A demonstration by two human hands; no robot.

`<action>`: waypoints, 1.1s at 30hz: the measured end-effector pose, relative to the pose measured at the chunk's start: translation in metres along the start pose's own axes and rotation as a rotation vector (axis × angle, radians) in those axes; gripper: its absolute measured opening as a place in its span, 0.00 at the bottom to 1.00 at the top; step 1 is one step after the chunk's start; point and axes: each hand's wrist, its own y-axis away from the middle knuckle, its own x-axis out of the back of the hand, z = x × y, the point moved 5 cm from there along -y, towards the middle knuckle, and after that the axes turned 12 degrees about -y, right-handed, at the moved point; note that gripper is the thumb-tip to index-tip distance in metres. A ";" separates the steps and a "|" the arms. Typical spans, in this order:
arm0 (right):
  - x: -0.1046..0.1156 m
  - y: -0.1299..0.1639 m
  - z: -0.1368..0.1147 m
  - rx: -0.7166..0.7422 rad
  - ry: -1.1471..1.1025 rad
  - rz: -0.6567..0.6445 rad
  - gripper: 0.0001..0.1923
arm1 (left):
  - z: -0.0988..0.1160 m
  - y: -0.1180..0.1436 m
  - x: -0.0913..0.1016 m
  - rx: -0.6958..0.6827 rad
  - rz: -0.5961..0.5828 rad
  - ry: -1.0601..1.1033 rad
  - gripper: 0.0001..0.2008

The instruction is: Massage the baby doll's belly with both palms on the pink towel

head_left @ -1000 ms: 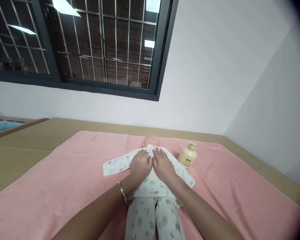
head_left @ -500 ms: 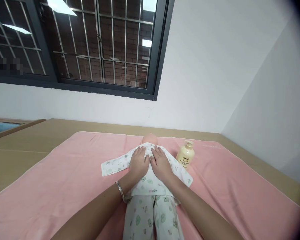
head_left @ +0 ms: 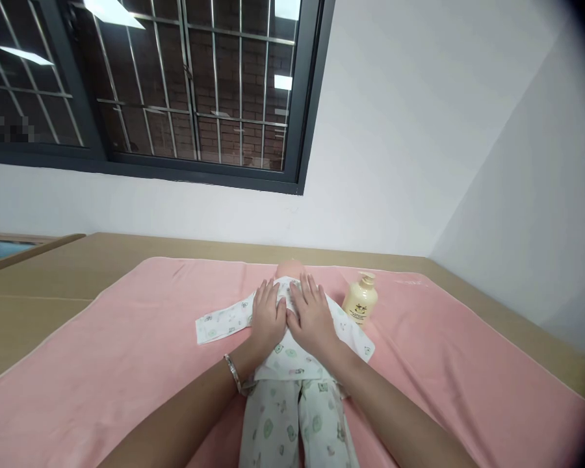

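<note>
A baby doll [head_left: 290, 268] lies on a pink sheet, only the top of its head showing beyond the collar. It is dressed in a white printed top [head_left: 292, 361] and matching trousers [head_left: 272, 422]. Flat on the left side of the top's chest rests my left hand [head_left: 268, 318], fingers stretched out, a bracelet [head_left: 233, 372] at the wrist. My right hand [head_left: 312, 318] lies flat on the other side, fingers extended, the thumbs close together. The sleeves spread out to both sides. A pale yellow pump bottle [head_left: 361, 299] stands just right of the doll's shoulder.
The pink sheet [head_left: 127, 364] covers most of a wooden surface [head_left: 43, 312]. Behind it rises a white wall [head_left: 380, 143] with a barred, dark-framed window [head_left: 299, 130]. At the far left a wooden edge borders something blue [head_left: 2, 250].
My right hand's fingers have shifted slightly up towards the collar, and the left hand's fingers have turned a little more upright. The view has shifted slightly; the doll and bottle stay put.
</note>
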 end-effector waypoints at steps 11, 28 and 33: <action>0.006 0.002 -0.004 -0.111 -0.008 -0.253 0.29 | -0.003 -0.002 -0.002 -0.010 -0.009 -0.002 0.22; 0.199 0.039 0.048 -0.290 -0.238 -0.339 0.34 | 0.028 0.007 0.007 -0.127 -0.143 -0.344 0.26; 0.217 0.039 0.105 -0.492 -0.196 -0.224 0.35 | 0.056 0.009 0.005 -0.186 -0.229 -0.267 0.33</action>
